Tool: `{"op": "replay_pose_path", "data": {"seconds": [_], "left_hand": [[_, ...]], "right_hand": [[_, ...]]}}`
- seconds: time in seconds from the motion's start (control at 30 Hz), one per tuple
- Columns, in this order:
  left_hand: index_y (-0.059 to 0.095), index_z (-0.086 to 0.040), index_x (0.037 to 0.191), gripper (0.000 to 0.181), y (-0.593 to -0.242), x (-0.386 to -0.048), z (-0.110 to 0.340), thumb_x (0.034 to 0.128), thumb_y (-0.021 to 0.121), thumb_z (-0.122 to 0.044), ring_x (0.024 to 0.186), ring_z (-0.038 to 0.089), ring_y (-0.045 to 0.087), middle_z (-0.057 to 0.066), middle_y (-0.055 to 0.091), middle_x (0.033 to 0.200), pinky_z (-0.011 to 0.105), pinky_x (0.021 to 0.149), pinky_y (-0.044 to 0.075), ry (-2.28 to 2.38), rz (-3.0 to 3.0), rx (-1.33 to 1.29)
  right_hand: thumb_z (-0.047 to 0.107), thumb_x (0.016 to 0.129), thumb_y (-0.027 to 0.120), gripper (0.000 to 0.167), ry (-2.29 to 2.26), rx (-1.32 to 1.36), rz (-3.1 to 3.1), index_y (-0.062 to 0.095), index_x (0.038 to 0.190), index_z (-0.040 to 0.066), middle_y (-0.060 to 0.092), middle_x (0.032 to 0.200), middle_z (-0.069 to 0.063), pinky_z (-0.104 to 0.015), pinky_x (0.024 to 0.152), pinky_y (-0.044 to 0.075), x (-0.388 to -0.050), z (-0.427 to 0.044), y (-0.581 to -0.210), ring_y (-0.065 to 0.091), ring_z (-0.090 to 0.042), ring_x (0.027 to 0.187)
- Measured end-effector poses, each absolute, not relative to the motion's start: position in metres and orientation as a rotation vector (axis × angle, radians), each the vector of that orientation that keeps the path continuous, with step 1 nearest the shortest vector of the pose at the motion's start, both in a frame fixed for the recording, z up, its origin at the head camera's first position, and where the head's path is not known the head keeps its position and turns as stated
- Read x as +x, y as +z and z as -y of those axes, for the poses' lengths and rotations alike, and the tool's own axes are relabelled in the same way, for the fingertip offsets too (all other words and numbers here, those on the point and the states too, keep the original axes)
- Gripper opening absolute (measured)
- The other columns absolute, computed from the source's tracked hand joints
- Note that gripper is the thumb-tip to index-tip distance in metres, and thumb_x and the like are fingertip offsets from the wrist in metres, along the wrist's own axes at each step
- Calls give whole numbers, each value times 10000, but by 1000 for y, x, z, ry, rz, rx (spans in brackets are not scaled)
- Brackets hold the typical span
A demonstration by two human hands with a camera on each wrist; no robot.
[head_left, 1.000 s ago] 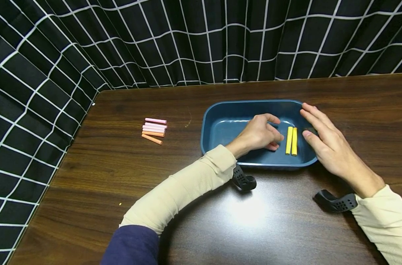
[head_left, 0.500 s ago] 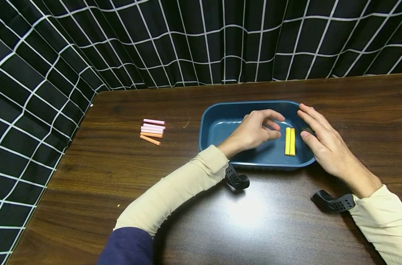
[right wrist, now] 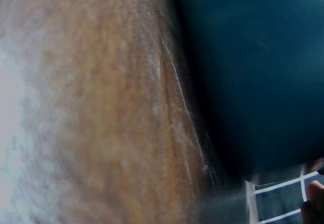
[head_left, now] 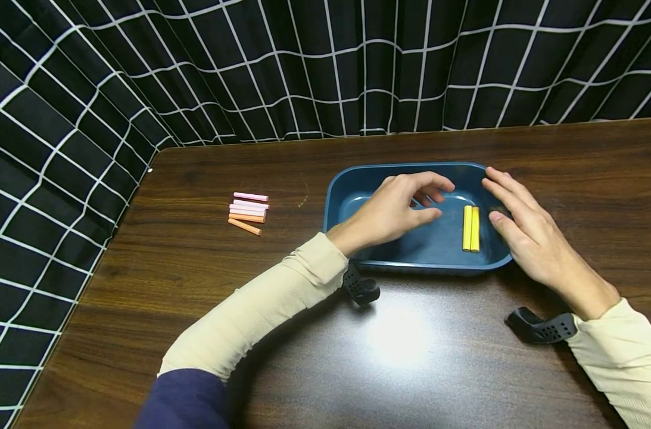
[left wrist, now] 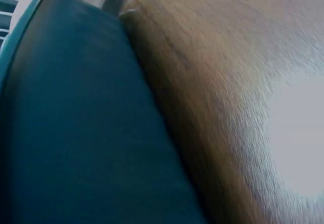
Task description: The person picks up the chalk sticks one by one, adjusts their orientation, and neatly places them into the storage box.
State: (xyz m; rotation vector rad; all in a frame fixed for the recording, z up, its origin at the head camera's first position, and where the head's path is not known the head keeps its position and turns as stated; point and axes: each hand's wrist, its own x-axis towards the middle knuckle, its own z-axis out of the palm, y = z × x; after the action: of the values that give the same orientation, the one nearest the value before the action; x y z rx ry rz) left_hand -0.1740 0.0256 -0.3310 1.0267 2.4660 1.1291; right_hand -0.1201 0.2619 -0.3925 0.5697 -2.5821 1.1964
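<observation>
A black curtain (head_left: 73, 161) with white grid lines hangs at my far left and along the back. On the brown wooden table (head_left: 137, 286), pink sticks (head_left: 251, 196) lie just above two orange sticks (head_left: 246, 218), the lower one slanted. Next comes the blue container (head_left: 432, 245); my left hand (head_left: 389, 207) hovers over it, fingers loose, grasping nothing. Inside, near its right end, two yellow sticks (head_left: 470, 229) lie side by side. My right hand (head_left: 534, 235), unclenched and holding nothing, is at the container's right rim, fingers extended.
</observation>
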Motion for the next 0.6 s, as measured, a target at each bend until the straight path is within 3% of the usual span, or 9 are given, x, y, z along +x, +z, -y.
{"op": "replay_pose_path", "data": {"seconds": [0.13,0.3,0.6], "left_hand": [[588,-49,1322,395,-325,-173,-15,936,665,-78,1104,184,632,99,669,1249,205,952,496,1071,-2464,1083],[580,-58,1345,419,-320,-171,-4,937,670,-94,1148,171,601,65,626,1344,163,970,460,981,-2498,1124],[610,-64,1321,393,-314,-168,18,935,674,-95,1165,161,589,65,637,1318,203,1005,467,954,-2577,1136]], "right_hand": [[29,995,454,474,1195,577,2573,417,1461,-47,323,1592,-180,-133,1173,109,-121,-260,-393,202,-139,1516],[49,1004,449,477,1197,567,2583,410,1472,-31,313,1604,-154,-137,1178,110,-121,-260,-392,191,-75,1509],[40,996,458,475,1194,585,2561,420,1464,-36,325,1597,-160,-123,1167,117,-120,-261,-392,195,-23,1494]]}}
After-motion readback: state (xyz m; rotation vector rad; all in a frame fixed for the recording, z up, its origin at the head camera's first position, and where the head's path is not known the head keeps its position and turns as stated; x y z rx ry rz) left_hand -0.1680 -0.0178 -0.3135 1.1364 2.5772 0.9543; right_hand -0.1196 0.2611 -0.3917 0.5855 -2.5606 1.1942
